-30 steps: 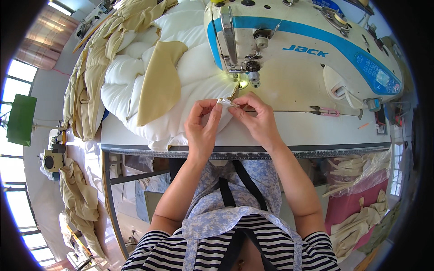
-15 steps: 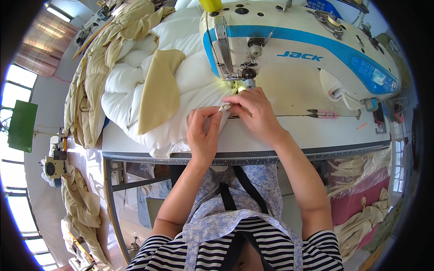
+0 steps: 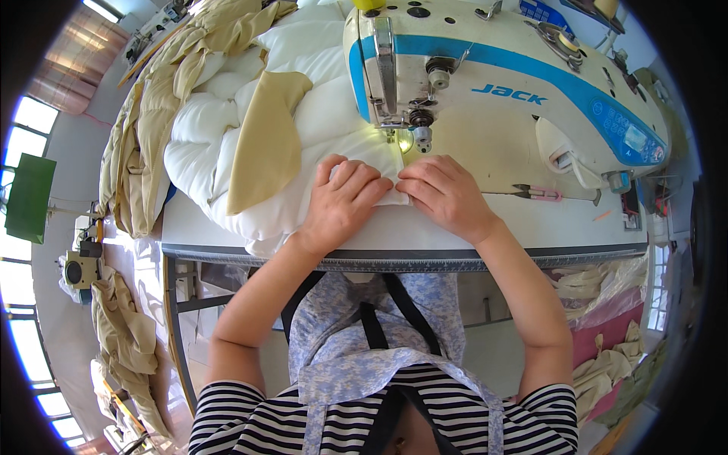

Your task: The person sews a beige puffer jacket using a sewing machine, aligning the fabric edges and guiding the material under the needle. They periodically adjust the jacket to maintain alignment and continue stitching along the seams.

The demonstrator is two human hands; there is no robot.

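Observation:
A puffy white padded garment piece (image 3: 318,140) lies across the table up to the sewing machine's needle area (image 3: 394,138), which is lit. My left hand (image 3: 345,199) rests on the white fabric, fingers closed at its near right edge. Close beside it, my right hand (image 3: 446,193) pinches the same edge, the fingertips of both hands almost touching. A tan fabric panel (image 3: 265,144) lies on the white padding, left of my left hand. The white and blue sewing machine (image 3: 485,83) stands just beyond my hands.
Pink-handled thread snips (image 3: 540,194) lie right of my right hand. A ruler strip (image 3: 402,262) runs along the table's front edge. Tan padded garments (image 3: 144,144) are heaped at the left. More tan cloth (image 3: 607,371) lies below the table at the right.
Both hands have come down from a small raised bit of white fabric to the table, spreading the edge flat near the machine. The view has shifted slightly.

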